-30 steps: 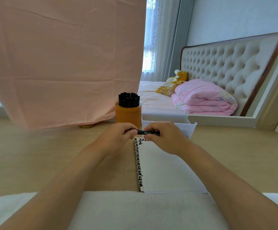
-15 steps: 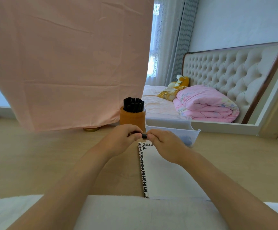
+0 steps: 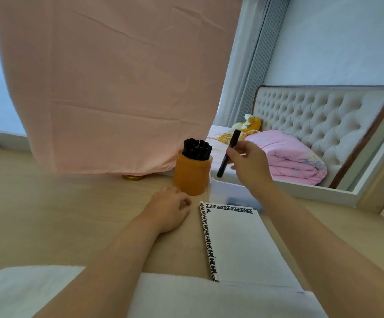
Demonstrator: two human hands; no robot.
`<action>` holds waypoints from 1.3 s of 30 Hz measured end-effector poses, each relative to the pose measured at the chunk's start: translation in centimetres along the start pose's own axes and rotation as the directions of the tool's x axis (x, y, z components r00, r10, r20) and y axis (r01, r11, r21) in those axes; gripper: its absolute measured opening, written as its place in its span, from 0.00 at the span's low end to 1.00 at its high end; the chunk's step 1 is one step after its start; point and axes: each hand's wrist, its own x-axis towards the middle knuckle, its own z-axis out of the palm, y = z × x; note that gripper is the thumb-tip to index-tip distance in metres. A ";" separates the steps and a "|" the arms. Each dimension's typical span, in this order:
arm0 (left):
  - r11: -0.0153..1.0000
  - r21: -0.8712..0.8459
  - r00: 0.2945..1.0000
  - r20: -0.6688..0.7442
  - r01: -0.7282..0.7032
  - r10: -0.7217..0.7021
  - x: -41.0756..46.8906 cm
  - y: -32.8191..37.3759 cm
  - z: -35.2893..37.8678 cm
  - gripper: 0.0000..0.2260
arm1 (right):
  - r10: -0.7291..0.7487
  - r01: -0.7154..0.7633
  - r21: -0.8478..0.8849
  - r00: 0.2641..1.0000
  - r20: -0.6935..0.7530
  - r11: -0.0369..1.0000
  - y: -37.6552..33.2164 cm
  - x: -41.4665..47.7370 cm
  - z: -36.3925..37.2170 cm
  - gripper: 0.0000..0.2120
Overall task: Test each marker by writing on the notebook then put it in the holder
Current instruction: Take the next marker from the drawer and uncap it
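Thumb and fingers of my right hand (image 3: 248, 164) pinch the black marker (image 3: 222, 167) near its middle and hold it in the air. It is tilted, with the top end leaning to the right and the bottom end pointing down and to the left. It hangs just to the right of the orange holder (image 3: 192, 174) without touching it, above the white plastic bin (image 3: 221, 191). I cannot tell which end carries the cap.

My left hand (image 3: 168, 208) rests on the wooden table (image 3: 48, 214) with its fingers loosely curled, holding nothing that I can see. It lies near the foot of the holder and just left of the notebook (image 3: 234, 242).

The holder stands upright and is packed with other black markers (image 3: 196, 149), whose ends stick up above the rim. The notebook lies flat in front of me, open to a white page. Rows of black test marks run along its top edge and down its left edge. The bin sits behind it, touching or nearly touching its far edge.

A white towel (image 3: 186, 297) covers the near edge of the table under my forearms. A pink cloth (image 3: 117, 88) hangs behind the holder, and a small gold disc (image 3: 133, 177) shows below its hem. Beyond the table is a bed with a tufted headboard (image 3: 312, 115), a folded pink quilt (image 3: 289, 157) and a yellow plush toy (image 3: 252, 122).
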 end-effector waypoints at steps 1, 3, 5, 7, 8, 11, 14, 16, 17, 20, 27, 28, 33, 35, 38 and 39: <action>1.000 0.011 1.000 -0.001 0.003 -0.003 0.0 0.0 0.1 0.12 | 0.003 -0.002 0.018 1.000 -0.031 1.000 -0.6 0.8 0.4 0.03; 1.000 0.020 1.000 -0.011 0.005 -0.005 0.1 0.0 0.3 0.12 | -0.010 0.012 0.025 0.997 -0.073 1.000 -1.3 2.2 1.3 0.03; 1.000 0.021 1.000 -0.019 0.003 -0.002 0.1 0.0 0.4 0.12 | -0.027 0.026 -0.009 0.997 -0.079 1.000 -1.4 3.3 2.4 0.05; 1.000 0.016 1.000 -0.029 0.003 -0.002 0.2 -0.1 0.5 0.12 | -0.013 0.012 -0.030 0.999 -0.041 0.999 -1.2 3.8 3.5 0.06; 1.000 0.012 0.999 -0.033 0.005 -0.004 0.2 -0.1 0.5 0.12 | -0.008 0.007 -0.038 1.000 -0.028 0.999 -0.9 4.1 4.0 0.07; 1.000 0.010 0.999 -0.033 0.007 -0.007 0.3 -0.2 0.6 0.12 | -0.027 0.025 -0.111 1.000 -0.009 0.993 -0.4 4.5 4.8 0.10; 1.000 0.013 1.000 -0.030 0.011 -0.011 0.3 -0.1 0.5 0.12 | -0.074 0.092 -0.169 0.992 0.107 0.981 -0.3 4.0 4.8 0.24; 1.000 0.018 0.999 -0.031 0.011 -0.011 0.3 -0.1 0.5 0.12 | -0.143 0.180 -0.249 0.976 0.162 0.952 0.0 3.9 4.8 0.27; 1.000 0.020 0.999 -0.033 0.011 -0.011 0.3 -0.1 0.5 0.12 | -0.184 0.227 -0.297 0.969 0.165 0.928 0.2 4.0 4.8 0.26; 1.000 0.030 0.999 -0.048 0.008 -0.007 0.4 0.2 0.5 0.12 | -0.255 0.313 -0.397 0.947 0.194 0.863 1.0 4.4 4.9 0.22; 0.999 0.051 0.999 -0.051 0.015 -0.012 0.4 0.5 0.6 0.12 | -0.252 0.262 -0.303 0.965 0.071 0.916 0.3 5.4 4.4 0.11; 0.999 0.046 0.999 -0.048 0.018 -0.015 0.4 0.4 0.6 0.13 | -0.235 0.249 -0.261 0.968 0.083 0.933 0.2 5.4 4.5 0.12; 0.997 -0.071 0.987 -0.162 0.013 -0.024 0.4 0.9 -0.1 0.17 | -0.206 0.244 -0.274 0.966 0.157 0.930 1.0 4.5 5.1 0.11; 0.986 -0.164 0.961 -0.271 0.007 -0.052 1.0 1.4 -0.8 0.16 | -0.201 0.247 -0.289 0.963 0.180 0.925 1.4 4.6 5.2 0.10; 0.976 -0.216 0.927 -0.368 -0.012 -0.070 3.0 2.1 -2.3 0.17 | -0.187 0.241 -0.242 0.956 0.224 0.940 1.5 5.0 4.9 0.10; 0.977 -0.212 0.919 -0.388 -0.010 -0.075 3.9 2.3 -2.9 0.18 | -0.186 0.246 -0.234 0.951 0.248 0.941 1.5 5.1 4.7 0.11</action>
